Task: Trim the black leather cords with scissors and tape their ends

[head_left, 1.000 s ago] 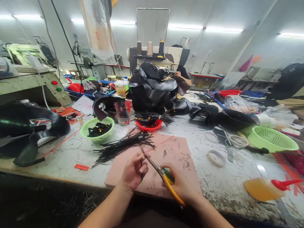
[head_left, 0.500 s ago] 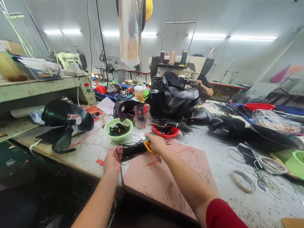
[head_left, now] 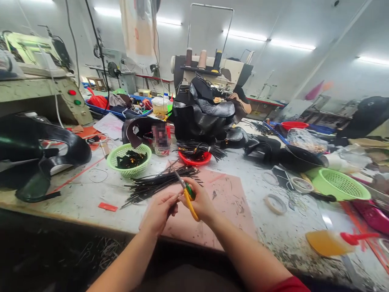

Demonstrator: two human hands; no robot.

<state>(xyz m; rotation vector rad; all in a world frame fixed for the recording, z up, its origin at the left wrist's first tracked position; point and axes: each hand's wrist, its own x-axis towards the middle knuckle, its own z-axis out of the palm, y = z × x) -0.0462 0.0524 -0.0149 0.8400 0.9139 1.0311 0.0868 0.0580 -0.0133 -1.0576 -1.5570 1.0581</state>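
Observation:
My right hand [head_left: 200, 205] grips scissors [head_left: 186, 190] with yellow and green handles; the blades point up and away over the pink mat [head_left: 225, 207]. My left hand [head_left: 159, 211] is curled right beside it, pinching a thin black strip near the blades. A loose bundle of black strips [head_left: 158, 184] lies on the bench just beyond both hands.
A green basket of black pieces [head_left: 129, 160] and a red dish of strips [head_left: 194, 156] stand behind the bundle. Black leather parts [head_left: 200, 113] pile at the back. Tape rolls [head_left: 276, 203], a second green basket [head_left: 340, 184] and a yellow glue bottle [head_left: 326, 242] lie right. Another person works behind.
My right hand drew back from the bundle to in front of me with the scissors. My left hand came in from the bench edge to meet it. The view swung back right.

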